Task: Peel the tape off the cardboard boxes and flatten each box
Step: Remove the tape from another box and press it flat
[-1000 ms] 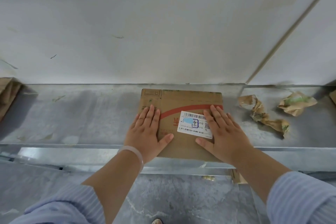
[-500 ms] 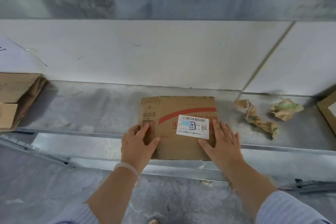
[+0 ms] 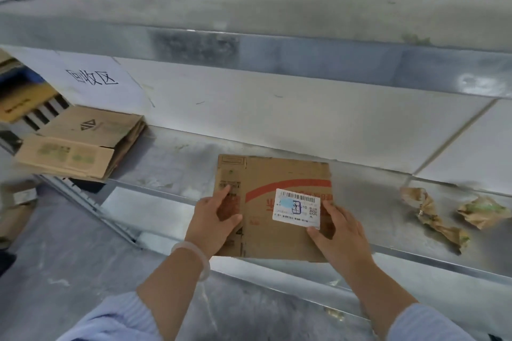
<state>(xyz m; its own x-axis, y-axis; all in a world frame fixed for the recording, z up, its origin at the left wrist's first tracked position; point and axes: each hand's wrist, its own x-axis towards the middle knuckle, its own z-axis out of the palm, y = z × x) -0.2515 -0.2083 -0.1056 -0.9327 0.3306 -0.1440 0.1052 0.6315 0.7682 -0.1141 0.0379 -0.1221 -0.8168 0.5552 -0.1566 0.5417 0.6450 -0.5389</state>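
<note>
Flat box lies on the metal shelf, its near edge hanging past the shelf front. Left hand pinches the box's 9 o'clock edge, thumb on top. Right hand grips its 4 o'clock corner, thumb beside the white label. Stack of flat boxes at 10 o'clock of it, crumpled tape wads at 3 o'clock.
</note>
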